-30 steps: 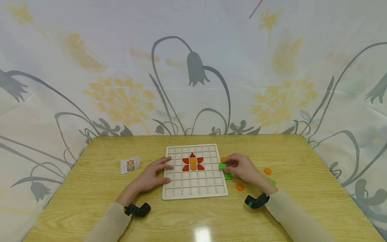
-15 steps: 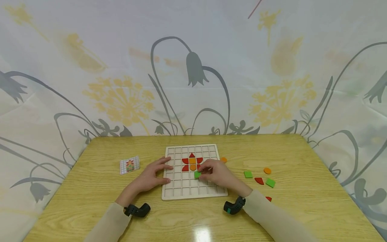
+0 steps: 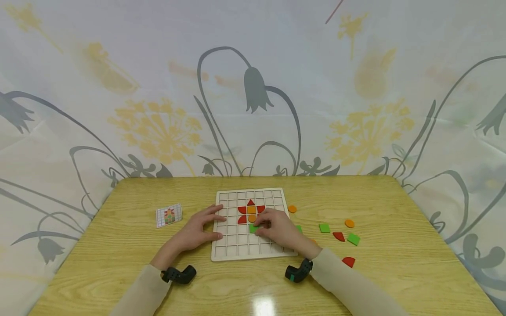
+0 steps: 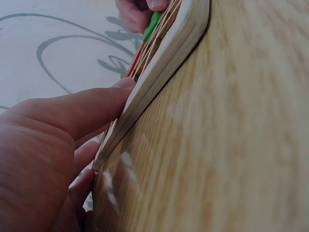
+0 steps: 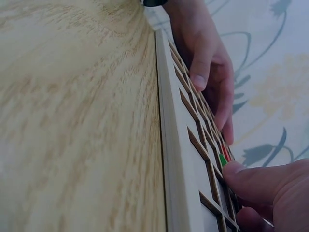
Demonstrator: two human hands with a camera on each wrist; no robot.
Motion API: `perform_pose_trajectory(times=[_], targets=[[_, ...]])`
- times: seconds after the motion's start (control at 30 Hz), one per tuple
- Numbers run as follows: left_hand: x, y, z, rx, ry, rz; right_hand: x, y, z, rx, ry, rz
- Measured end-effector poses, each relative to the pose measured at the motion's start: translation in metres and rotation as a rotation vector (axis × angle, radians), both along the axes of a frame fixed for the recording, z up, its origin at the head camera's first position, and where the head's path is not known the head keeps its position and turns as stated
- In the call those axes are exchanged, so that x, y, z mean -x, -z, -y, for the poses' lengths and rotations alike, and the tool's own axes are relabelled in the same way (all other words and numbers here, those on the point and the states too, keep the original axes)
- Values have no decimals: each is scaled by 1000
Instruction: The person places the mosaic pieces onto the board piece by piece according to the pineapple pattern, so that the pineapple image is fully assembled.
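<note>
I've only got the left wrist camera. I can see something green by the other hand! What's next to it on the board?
Observer: In the head view, an orange circle sits just above the green piece.
Operator: Ooh! Is anything past the left hand?
Observer: Yes, a small card with a colored pattern lies to the left of the board.
Operator: Are there more green ones?
Observer: Yes, loose green squares lie on the table, right of the board.

Behind and flanking the wood-grain table [image 3: 221, 289], which bears a bright reflection [image 3: 264, 306], stands one pale backdrop [image 3: 233, 131], printed with grey bell-shaped flowers [image 3: 255, 90] and yellow blooms [image 3: 164, 129].
</note>
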State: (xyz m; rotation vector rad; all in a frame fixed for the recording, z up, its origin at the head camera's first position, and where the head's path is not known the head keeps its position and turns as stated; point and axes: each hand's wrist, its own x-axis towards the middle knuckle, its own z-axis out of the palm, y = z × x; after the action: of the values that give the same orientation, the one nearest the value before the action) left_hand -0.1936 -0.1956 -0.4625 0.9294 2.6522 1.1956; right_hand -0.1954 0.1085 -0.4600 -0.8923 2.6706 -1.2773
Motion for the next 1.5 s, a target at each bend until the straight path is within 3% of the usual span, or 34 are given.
perform_pose_trajectory(times=[0.4, 0.67, 0.97, 1.1, 1.33, 1.5], targets=[[0, -1, 1, 5, -8, 4, -2, -2, 4, -15, 1, -14], [0, 0, 1, -1, 1, -2, 0, -9, -10, 38, -6, -42], [1, 2, 1, 4, 2, -9, 6, -15, -58, 25, 114, -15], [1, 2, 1, 1, 3, -8, 7, -20, -84, 15, 171, 47], [1, 2, 0, 7, -1, -8, 9, -16, -135, -59, 262, 14], [0, 1, 0, 4, 0, -8, 7, -17, -162, -95, 287, 41]])
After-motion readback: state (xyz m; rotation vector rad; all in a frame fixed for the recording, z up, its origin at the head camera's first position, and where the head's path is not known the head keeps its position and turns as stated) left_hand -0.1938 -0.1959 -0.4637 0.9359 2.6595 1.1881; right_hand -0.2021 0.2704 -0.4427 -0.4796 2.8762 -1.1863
